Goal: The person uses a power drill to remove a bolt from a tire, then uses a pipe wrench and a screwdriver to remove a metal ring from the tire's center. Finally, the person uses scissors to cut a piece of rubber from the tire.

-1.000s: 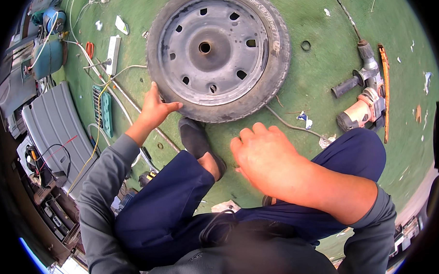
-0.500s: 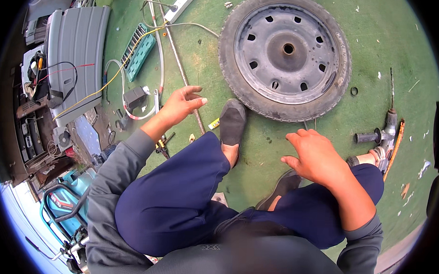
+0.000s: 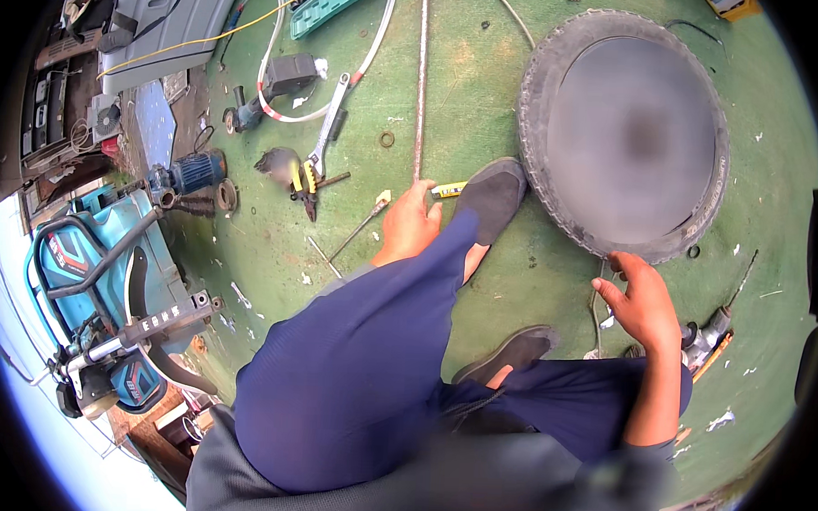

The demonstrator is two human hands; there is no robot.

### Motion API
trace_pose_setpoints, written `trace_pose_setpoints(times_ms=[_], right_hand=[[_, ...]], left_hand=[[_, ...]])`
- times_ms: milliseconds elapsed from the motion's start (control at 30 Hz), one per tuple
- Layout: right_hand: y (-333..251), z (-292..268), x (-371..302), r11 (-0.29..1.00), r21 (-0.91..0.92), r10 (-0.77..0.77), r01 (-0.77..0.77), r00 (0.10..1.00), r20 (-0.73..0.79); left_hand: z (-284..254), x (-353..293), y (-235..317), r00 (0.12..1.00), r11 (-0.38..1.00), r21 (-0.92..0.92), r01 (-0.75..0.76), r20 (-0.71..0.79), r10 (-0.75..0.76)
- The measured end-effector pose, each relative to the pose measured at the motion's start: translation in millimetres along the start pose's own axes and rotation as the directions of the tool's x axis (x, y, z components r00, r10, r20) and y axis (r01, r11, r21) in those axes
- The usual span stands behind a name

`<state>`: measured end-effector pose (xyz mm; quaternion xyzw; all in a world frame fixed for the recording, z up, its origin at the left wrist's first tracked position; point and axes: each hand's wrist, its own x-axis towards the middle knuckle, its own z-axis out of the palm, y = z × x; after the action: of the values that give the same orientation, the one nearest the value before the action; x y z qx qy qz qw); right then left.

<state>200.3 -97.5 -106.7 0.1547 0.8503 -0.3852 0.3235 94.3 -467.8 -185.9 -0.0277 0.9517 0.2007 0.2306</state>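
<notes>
The left hand reaches forward over the raised left knee, wrist bent down, its fingers curled loosely together at the near end of a small yellow tool that lies on the green floor at twelve o'clock of the hand; whether the fingers actually clamp the tool cannot be told, since the knuckles hide the tips. The tool lies just beside the toe of the dark left shoe, at its nine o'clock. A long thin rod runs up from the hand toward twelve o'clock. The right hand hangs out past the right thigh, forearm coming up from the lower edge, palm down, fingers bent and slightly apart, holding nothing; its fingertips sit just below the near rim of the tyre, which lies flat at the hand's twelve o'clock. A power drill lies at the right hand's three o'clock, close to the wrist. Pliers and a wrench lie at ten o'clock of the left hand, well apart from it.
</notes>
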Motion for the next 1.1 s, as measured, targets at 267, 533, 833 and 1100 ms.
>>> trace_pose_setpoints(times_ms=[267,533,833,1100], right_hand=[[11,19,48,0.975,0.219,-0.036,0.043,0.999,-0.038],[18,37,63,0.985,-0.157,-0.102,0.066,0.966,-0.236],[5,51,53,0.966,-0.254,-0.031,-0.039,0.963,-0.267],[7,53,47,0.982,-0.164,-0.138,0.091,0.942,-0.306]], left_hand=[[10,40,-25,0.912,0.875,0.278,-0.396,0.235,0.338],[0,34,-24,0.933,0.961,0.139,-0.241,0.305,0.19],[23,32,-23,0.988,1.0,-0.016,-0.003,0.156,0.006],[20,50,8,0.995,0.992,-0.076,0.098,-0.006,-0.099]])
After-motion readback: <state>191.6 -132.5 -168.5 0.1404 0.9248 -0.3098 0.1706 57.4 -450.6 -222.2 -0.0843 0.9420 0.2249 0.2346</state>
